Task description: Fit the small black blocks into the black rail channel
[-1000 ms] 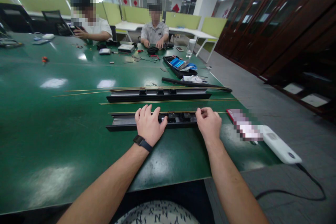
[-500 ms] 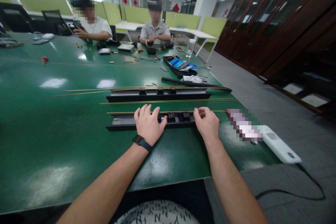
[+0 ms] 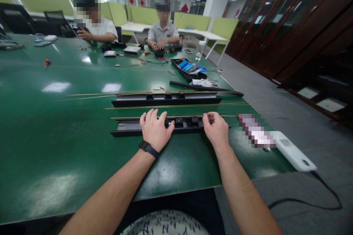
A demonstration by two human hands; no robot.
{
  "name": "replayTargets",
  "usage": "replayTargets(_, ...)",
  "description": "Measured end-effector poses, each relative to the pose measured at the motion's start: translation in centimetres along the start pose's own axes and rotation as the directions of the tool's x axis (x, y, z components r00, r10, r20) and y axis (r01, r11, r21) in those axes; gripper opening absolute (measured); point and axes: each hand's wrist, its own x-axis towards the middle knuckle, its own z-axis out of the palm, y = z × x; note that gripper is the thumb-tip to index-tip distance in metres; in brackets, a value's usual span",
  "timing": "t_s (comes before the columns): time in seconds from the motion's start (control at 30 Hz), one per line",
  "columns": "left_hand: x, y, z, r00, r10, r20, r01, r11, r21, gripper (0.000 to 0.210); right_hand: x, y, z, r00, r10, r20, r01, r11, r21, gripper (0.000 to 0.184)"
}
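A large office spreads out behind a glossy green surface [image 3: 82, 176], with yellow-green partitions [image 3: 190, 20] at the back and a dark wooden cabinet [image 3: 278, 18] along the right. Two people sit across the surface, one in a white top [image 3: 107, 30], the other in a patterned shirt [image 3: 165, 32], with small parts scattered before them. Close to the wearer, the near channel [image 3: 129, 126], long and black with a grey inside, lies crosswise on the surface. The left hand [image 3: 156, 128], a dark band [image 3: 150, 149] at its wrist, lies over the channel left of its middle, fingers spread apart and not closed. The right hand [image 3: 216, 128] is at the channel's right end, thumb and forefinger pinched together on a thin brass-coloured rod [image 3: 128, 118], which runs along the channel's far edge and sticks out past its right end. Black blocks [image 3: 194, 121] sit inside the channel between the two hands. Beyond it lie a pair of similar rods [image 3: 138, 108], then the far channel [image 3: 132, 101] with more rods across it. Farther off are a black strip [image 3: 187, 87], white gloves [image 3: 204, 82] and a filled black tray [image 3: 190, 78]. On the right, a pixelated red-edged object [image 3: 255, 130] lies near a white device [image 3: 295, 150] with a black cable [image 3: 328, 187].
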Motion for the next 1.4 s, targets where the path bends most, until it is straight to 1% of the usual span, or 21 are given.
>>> replayTargets(0.27,0.01,-0.12,-0.03,1.0,0.004,-0.006,-0.004,1.0,0.017,0.038,-0.1,-0.42,-0.19,1.0,0.008,0.01,-0.008,1.0,0.015,0.036)
replayTargets(0.53,-0.03,-0.31,-0.11,1.0,0.004,0.003,-0.004,1.0,-0.002,0.038,-0.11,-0.72,-0.4,0.999,0.021,0.027,-0.022,1.0,0.009,0.04)
replayTargets(0.87,-0.11,-0.23,-0.09,1.0,0.016,-0.001,-0.016,1.0,0.012,0.038,0.0,-0.31,-0.05,1.0,0.012,0.017,-0.013,1.0,0.006,0.037)
replayTargets(1.4,-0.19,-0.1,-0.07,1.0,0.004,0.006,-0.004,1.0,-0.018,0.037,0.15,-0.53,-0.15,1.0,0.008,0.018,-0.008,1.0,0.008,0.035)
